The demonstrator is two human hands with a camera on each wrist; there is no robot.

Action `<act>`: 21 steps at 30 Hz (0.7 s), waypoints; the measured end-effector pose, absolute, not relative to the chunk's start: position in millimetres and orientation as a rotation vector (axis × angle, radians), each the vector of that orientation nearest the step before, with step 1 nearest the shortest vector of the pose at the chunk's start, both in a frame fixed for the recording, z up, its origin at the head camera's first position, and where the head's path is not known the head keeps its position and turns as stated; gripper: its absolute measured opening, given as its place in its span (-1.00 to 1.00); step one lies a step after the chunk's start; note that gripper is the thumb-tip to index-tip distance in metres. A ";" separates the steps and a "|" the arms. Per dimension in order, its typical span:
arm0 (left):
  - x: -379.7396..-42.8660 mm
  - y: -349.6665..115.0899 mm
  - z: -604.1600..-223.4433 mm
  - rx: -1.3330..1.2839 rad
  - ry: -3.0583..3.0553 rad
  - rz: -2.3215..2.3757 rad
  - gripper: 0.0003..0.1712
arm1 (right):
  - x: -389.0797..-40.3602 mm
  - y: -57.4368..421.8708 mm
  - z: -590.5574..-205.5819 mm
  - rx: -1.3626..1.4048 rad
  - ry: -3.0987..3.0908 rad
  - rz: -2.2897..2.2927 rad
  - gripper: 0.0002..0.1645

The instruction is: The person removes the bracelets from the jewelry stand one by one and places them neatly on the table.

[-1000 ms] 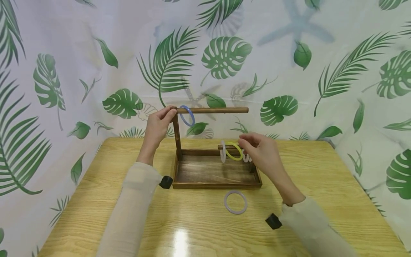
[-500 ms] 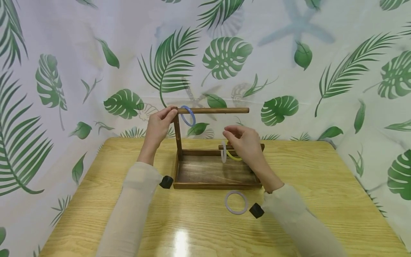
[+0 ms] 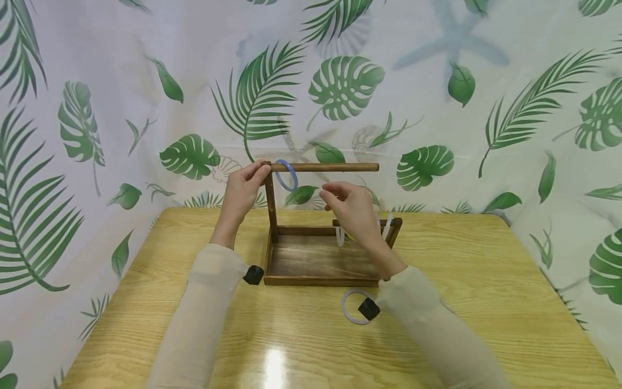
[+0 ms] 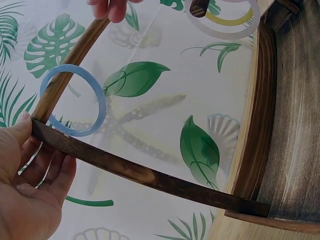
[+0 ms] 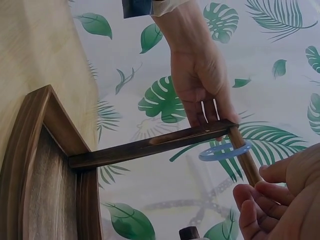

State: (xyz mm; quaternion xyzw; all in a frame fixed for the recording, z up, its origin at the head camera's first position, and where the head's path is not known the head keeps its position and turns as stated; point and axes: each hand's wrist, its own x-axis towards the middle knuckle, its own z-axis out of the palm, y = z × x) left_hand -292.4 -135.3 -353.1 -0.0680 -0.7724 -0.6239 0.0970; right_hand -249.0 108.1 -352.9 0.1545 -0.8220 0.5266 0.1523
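Note:
A dark wooden stand (image 3: 320, 281) has a tray base, a tall post and an upper rod (image 3: 335, 167). My left hand (image 3: 240, 190) grips the stand's top corner, thumb on one side and fingers around the other. Close to that corner, a blue ring (image 4: 101, 107) hangs on the upper rod. My right hand (image 3: 357, 213) hovers below the rod with loosely bent fingers and nothing between them. Behind it, a white ring (image 3: 340, 237) and another whitish ring (image 3: 387, 226) hang on the lower rod. A yellow ring (image 4: 232, 22) there is mostly hidden by the hand in the head view.
A pale purple ring (image 3: 346, 316) lies on the wooden table (image 3: 301, 346) in front of the tray, partly covered by the black block (image 3: 369, 309) at the right wrist. A leaf-patterned cloth (image 3: 427, 108) hangs behind the table.
My right hand has left the rings on the lower rod and moved left and slightly up, towards the blue ring. The left hand stays at the stand's corner.

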 end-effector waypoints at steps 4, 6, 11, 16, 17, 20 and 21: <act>-291.8 -136.4 -352.8 -0.195 -2.287 -1.845 -0.47 | -254.1 100.6 -353.7 0.445 -2.362 1.537 -0.72; -291.9 -137.0 -353.0 -0.191 -2.288 -1.843 -0.48 | -256.5 96.3 -354.5 0.443 -2.370 1.540 -0.72; -292.7 -137.9 -354.1 -0.196 -2.280 -1.845 -0.47 | -260.1 85.0 -354.5 0.441 -2.373 1.562 -0.72; -293.2 -137.0 -354.3 -0.198 -2.273 -1.847 -0.47 | -263.9 76.3 -354.8 0.431 -2.376 1.571 -0.70; -293.3 -136.6 -354.1 -0.200 -2.275 -1.848 -0.47 | -264.6 74.8 -354.8 0.427 -2.372 1.574 -0.69; -293.7 -135.8 -353.8 -0.203 -2.274 -1.850 -0.46 | -266.8 70.0 -354.4 0.415 -2.347 1.589 -0.69; -294.0 -135.7 -353.9 -0.206 -2.273 -1.850 -0.45 | -267.9 68.3 -354.5 0.410 -2.335 1.596 -0.69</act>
